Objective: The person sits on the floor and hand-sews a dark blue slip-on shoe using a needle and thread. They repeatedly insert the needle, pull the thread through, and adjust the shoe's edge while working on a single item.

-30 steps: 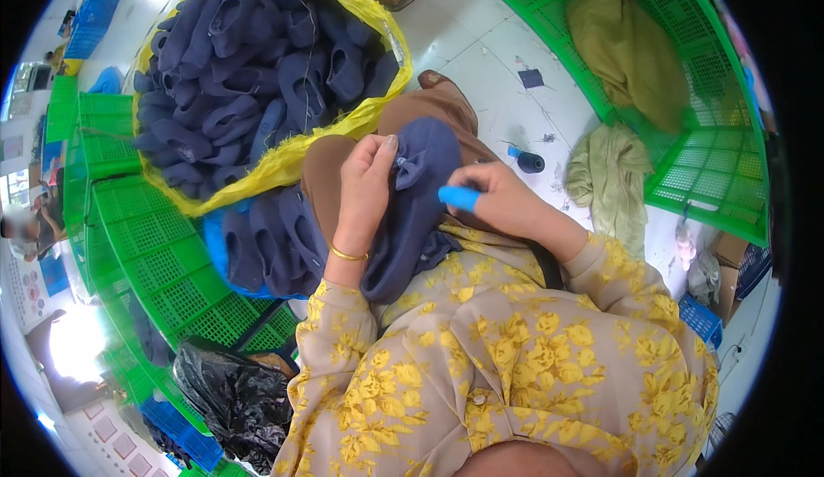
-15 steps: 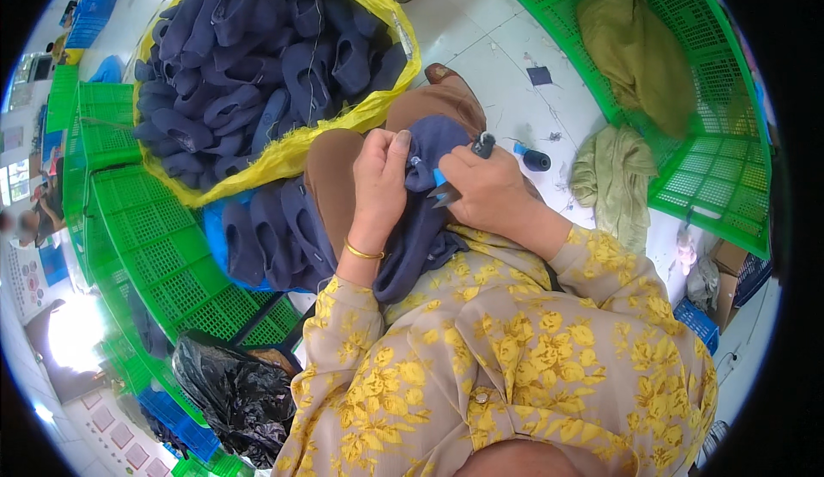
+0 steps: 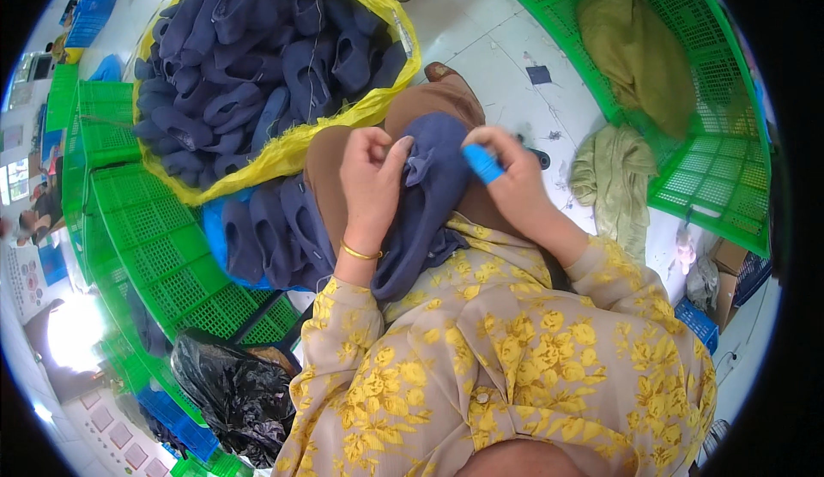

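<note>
A navy felt-like slipper [image 3: 439,155] lies across my lap, with a small greyish-blue bow or knot [image 3: 418,166] on its upper. My left hand [image 3: 371,187], a gold bangle at its wrist, is closed at the slipper's left edge. Its thumb is beside the bow, and whatever its fingers pinch is too small to see. To the right of the slipper, my right hand [image 3: 522,192] is raised in a pinch, with blue tape [image 3: 483,164] round one finger. Anything thin between those fingertips cannot be made out. More navy slippers [image 3: 270,228] stand in a row at my left thigh.
A yellow-rimmed sack [image 3: 410,48] heaped with navy slippers stands ahead on the left. Green crates [image 3: 163,245] line the left side. At right, a green basket [image 3: 721,74] holds olive cloth, with pale green cloth [image 3: 614,177] beside it. A black plastic bag [image 3: 227,391] sits lower left.
The dark snips that were in my right hand are out of sight. That hand has drawn right, away from the bow, into a pinch. My left hand has shifted slightly left.
</note>
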### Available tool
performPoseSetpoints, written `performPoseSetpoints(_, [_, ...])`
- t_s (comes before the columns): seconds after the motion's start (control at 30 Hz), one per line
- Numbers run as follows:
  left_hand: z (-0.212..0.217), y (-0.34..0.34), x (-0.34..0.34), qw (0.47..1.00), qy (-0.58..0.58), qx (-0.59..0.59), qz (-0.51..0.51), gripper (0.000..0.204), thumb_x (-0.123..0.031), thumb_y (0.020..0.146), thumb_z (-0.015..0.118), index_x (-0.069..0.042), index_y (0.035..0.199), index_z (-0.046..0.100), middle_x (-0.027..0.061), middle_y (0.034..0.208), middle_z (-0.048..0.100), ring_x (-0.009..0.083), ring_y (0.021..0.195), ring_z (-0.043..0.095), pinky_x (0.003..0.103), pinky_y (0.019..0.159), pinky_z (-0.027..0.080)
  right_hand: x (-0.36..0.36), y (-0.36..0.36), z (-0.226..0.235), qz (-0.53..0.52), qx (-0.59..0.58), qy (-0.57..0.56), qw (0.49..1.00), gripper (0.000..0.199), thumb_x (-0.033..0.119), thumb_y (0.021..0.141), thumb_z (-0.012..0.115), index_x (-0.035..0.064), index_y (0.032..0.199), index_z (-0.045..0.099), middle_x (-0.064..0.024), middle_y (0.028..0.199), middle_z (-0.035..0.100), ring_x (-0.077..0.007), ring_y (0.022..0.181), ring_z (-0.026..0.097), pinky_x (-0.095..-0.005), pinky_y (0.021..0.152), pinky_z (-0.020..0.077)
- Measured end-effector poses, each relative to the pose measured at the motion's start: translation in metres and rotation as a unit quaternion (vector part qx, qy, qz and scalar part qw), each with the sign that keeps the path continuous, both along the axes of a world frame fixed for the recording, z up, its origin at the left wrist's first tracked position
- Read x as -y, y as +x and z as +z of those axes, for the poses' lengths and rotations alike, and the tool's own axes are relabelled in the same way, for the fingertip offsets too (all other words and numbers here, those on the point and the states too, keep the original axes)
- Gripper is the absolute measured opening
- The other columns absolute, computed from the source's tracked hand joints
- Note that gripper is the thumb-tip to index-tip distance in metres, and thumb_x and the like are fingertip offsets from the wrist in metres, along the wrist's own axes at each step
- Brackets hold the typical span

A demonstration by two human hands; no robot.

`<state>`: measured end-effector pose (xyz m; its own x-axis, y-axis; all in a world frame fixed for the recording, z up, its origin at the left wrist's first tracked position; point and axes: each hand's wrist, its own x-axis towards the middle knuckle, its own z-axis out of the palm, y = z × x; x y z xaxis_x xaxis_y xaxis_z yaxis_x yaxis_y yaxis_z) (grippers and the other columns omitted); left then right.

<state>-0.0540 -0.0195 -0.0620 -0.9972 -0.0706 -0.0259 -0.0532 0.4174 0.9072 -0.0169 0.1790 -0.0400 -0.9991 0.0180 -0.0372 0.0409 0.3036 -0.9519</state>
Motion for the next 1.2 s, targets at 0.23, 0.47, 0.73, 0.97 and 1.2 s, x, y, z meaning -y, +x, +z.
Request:
performPoseSetpoints(0.23, [0.055, 0.013, 0.001, 0.967, -0.13, -0.157, -0.155, 0.017, -0.011, 0.083, 0.071, -0.003, 0.094, 0.061, 0.0063, 0.077, 0.057, 0.0175, 0.064, 0.054, 0.029, 0.061, 0.046, -0.061, 0.005, -0.03, -0.076, 0.196, -0.042, 0.977, 0.024, -0.002, 0.087, 0.043, 0.0022, 0.107, 0.056, -0.0057, 0.083, 0.061, -0.0133, 0.075, 0.055, -0.0272, 0.067, 0.0454])
performPoseSetpoints(0.47, [0.033, 0.012, -0.003, 0.986, -0.101, -0.066, -0.111, 0.019, -0.014, 0.089, 0.067, -0.002, 0.102, 0.062, 0.0027, 0.078, 0.059, 0.011, 0.07, 0.055, 0.026, 0.065, 0.045, -0.011, 0.003, 0.02, 0.074, 0.127, -0.123, 0.981, 0.014, 0.003, 0.089, 0.051, 0.0037, 0.101, 0.059, -0.0024, 0.08, 0.061, -0.0099, 0.072, 0.056, -0.0264, 0.063, 0.0448])
performPoseSetpoints(0.73, [0.037, 0.013, 0.0, 0.964, 0.203, 0.164, -0.049, 0.018, -0.017, 0.096, 0.057, -0.001, 0.101, 0.063, -0.0019, 0.078, 0.058, 0.0049, 0.068, 0.05, 0.02, 0.066, 0.043, 0.011, -0.004, 0.025, 0.126, 0.123, -0.009, 0.984, 0.014, 0.012, 0.087, 0.059, 0.0014, 0.096, 0.063, -0.0196, 0.078, 0.063, -0.0295, 0.065, 0.061, -0.0357, 0.061, 0.0461])
performPoseSetpoints(0.97, [0.037, 0.013, 0.0, 0.963, 0.206, 0.163, -0.053, 0.018, -0.018, 0.096, 0.057, -0.002, 0.101, 0.063, -0.002, 0.079, 0.058, 0.0043, 0.069, 0.051, 0.02, 0.066, 0.043, 0.012, -0.005, 0.023, 0.128, 0.102, 0.003, 0.987, 0.016, 0.012, 0.087, 0.058, 0.0017, 0.098, 0.065, -0.0211, 0.081, 0.065, -0.0365, 0.072, 0.063, -0.0396, 0.064, 0.0478])
performPoseSetpoints(1.2, [0.036, 0.013, 0.001, 0.966, 0.196, 0.16, -0.054, 0.017, -0.018, 0.097, 0.057, -0.002, 0.1, 0.063, -0.002, 0.08, 0.059, 0.0043, 0.07, 0.052, 0.02, 0.067, 0.044, 0.014, -0.006, 0.013, 0.14, 0.089, 0.022, 0.986, 0.02, 0.007, 0.083, 0.056, 0.0029, 0.101, 0.066, -0.0212, 0.086, 0.066, -0.0383, 0.08, 0.063, -0.0415, 0.07, 0.0489])
